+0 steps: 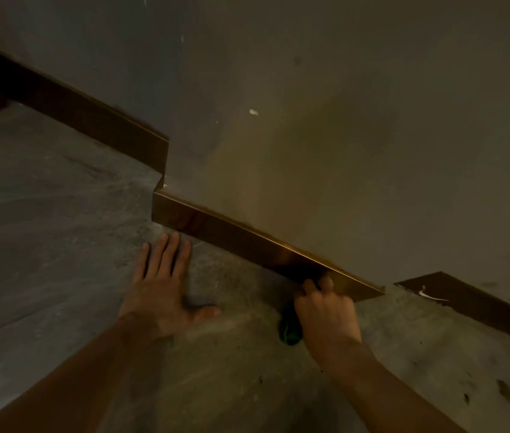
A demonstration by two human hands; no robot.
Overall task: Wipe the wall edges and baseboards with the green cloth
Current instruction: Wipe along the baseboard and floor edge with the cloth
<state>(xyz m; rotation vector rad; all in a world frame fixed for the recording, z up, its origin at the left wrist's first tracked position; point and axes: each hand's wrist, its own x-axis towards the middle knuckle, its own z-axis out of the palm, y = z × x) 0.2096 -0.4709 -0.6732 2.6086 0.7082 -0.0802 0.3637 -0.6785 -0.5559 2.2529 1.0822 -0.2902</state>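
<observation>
Dim light, so I'm reading detail w/ care. My left hand (161, 295) is flat on the floor (44, 220), palm down, fingers spread, thumb out to the right. Its fingertips sit near the foot of the baseboard (232, 232) but I can't say they touch it.

My right hand (328, 310) is curled closed around the cloth (289, 331). Knuckles are up against the baseboard face, near its right end; the fingertips curl under so I can't see them. Only a small dark green bunch of cloth shows, sticking out below-left of the hand, down by the floor. Whether cloth is actually btwn the fingers and the board, I can't tell from this view.

The baseboard is brown and glossy, w/ a lit streak along its top edge just left of my right hand. It runs diagonally under a jutting piece of wall (325, 135), ending in a corner at each side. Another stretch (91, 114) steps back at upper left, and a third (466, 301) carries on at lower right w/ a white smear on it. Wall is grey-brown w/ a few small white flecks. Floor is grey, mottled, some dark spots at lower right.
</observation>
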